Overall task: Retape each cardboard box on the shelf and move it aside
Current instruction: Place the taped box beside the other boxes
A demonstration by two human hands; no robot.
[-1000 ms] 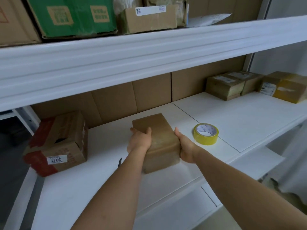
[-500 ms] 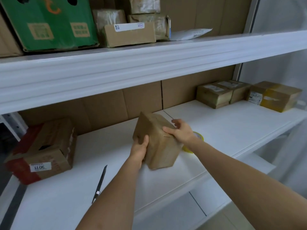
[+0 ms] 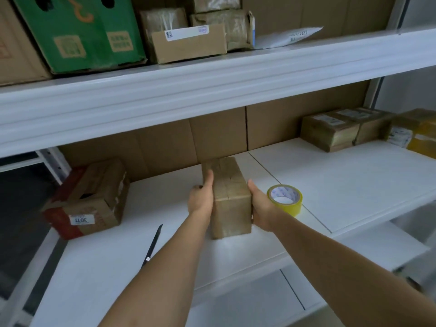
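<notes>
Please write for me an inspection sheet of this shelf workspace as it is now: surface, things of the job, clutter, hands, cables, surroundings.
Surface: white middle shelf board, made of panels with seams.
Job's things: small brown taped cardboard box standing on the shelf; yellow tape roll lying flat to its right; black pen-like cutter lying to the left, near the front.
Clutter: worn cardboard box with red tape at the left; taped parcels at the back right.
Hands: left hand and right hand hold the small box by its sides.
Cables: nothing seen.
Surroundings: upper shelf with green carton and parcels; cardboard back panel.
</notes>
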